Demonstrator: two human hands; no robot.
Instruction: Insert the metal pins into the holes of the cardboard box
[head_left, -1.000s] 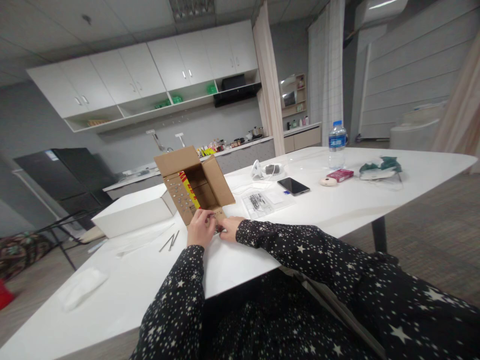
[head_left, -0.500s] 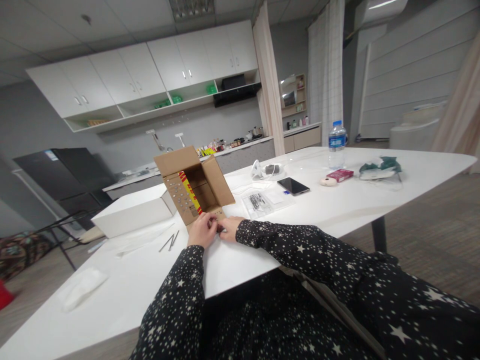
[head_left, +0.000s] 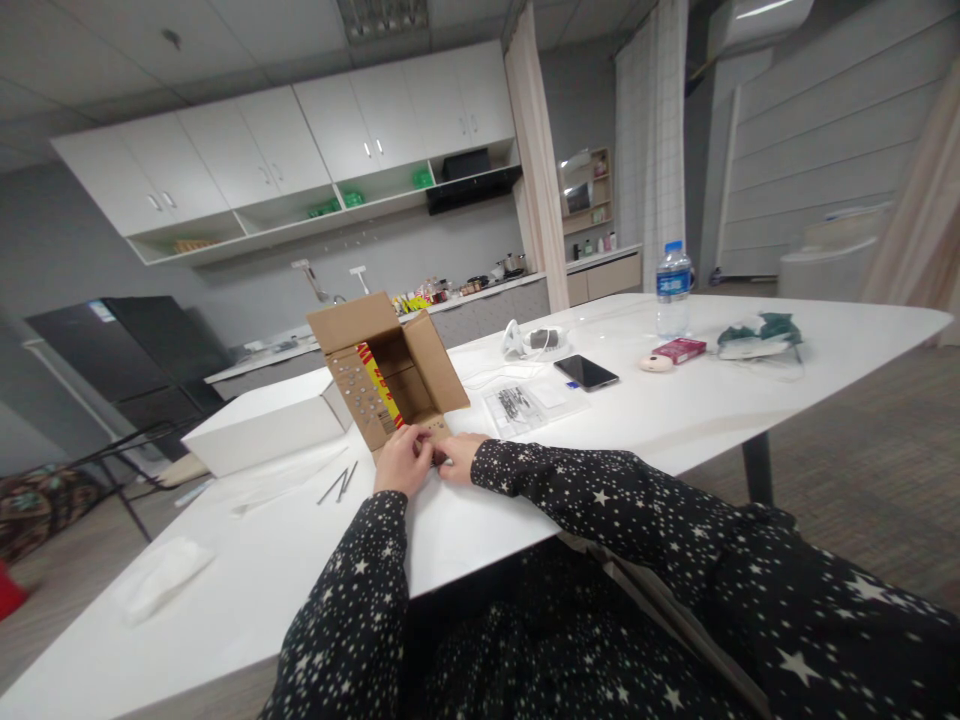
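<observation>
My left hand point(head_left: 403, 459) and right hand point(head_left: 457, 457) pinch a small metal piece together. The open cardboard box point(head_left: 390, 373) sits just behind, touching my fingers.

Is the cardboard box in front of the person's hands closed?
No: the cardboard box stands on the white table with its flaps spread open, just beyond the left hand and right hand.

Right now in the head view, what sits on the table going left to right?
Crumpled tissue → white box → cardboard box → plastic bag of small parts → phone → water bottle → green cloth. Both hands, left and right, meet at the cardboard box's front.
</observation>
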